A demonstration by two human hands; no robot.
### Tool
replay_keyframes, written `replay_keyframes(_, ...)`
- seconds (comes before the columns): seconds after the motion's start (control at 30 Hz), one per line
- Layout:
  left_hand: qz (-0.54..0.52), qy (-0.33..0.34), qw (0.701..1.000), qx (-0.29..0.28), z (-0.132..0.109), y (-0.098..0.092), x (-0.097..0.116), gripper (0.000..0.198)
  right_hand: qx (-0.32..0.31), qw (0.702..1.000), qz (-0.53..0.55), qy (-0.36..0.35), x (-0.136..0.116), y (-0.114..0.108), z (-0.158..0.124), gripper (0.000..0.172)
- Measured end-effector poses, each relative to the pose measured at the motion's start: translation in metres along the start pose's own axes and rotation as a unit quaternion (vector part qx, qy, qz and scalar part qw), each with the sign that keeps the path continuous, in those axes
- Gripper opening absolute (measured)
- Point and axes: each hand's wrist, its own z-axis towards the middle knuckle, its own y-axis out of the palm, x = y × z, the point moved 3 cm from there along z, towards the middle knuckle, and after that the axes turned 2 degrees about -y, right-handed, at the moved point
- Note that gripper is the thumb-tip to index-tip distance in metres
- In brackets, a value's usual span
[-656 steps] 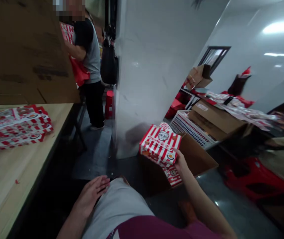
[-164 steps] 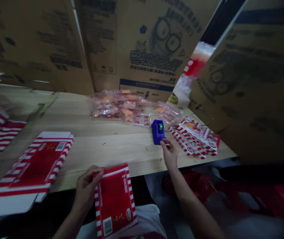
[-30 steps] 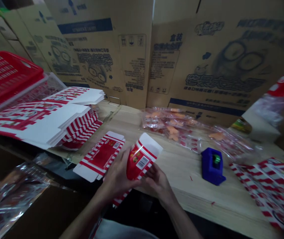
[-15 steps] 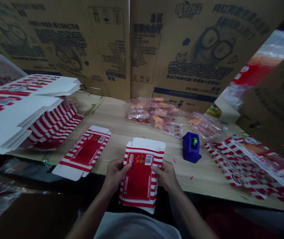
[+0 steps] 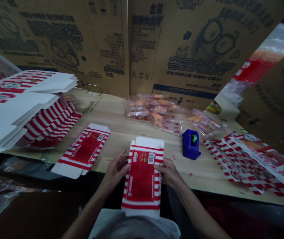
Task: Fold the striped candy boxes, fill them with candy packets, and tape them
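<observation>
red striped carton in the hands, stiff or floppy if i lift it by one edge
The striped carton looks like thin printed card, so it is probably light for its size. Its flat panels should feel fairly stiff, but it may bend along the fold lines at its flaps. Its smooth printed face might slip under the fingers of the right hand.

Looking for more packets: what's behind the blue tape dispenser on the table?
Behind the blue tape dispenser lie clear plastic packets of orange pieces, with a printed cardboard carton beyond. Whatever the dispenser itself covers cannot be seen.
</observation>
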Motion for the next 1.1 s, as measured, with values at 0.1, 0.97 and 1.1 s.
replay_keyframes(0.1, -0.033, 0.012, 0.999, 0.005, 0.01, 0.002, 0.003, 0.065, -0.054, 0.997, -0.004, 0.049, 0.007, 0.005, -0.016, 0.04)
replay_keyframes(0.97, 0.027, -0.01, 0.999, 0.021, 0.05, -0.002, -0.025, 0.036, 0.016, 0.963, -0.227, -0.142, -0.008, -0.028, 0.019, 0.046)
replay_keyframes(1.1, 0.081, 0.007, 0.996, -0.025, 0.05, -0.007, -0.023, 0.025, -0.037, 0.947, -0.277, -0.156, -0.007, -0.027, 0.016, 0.026)
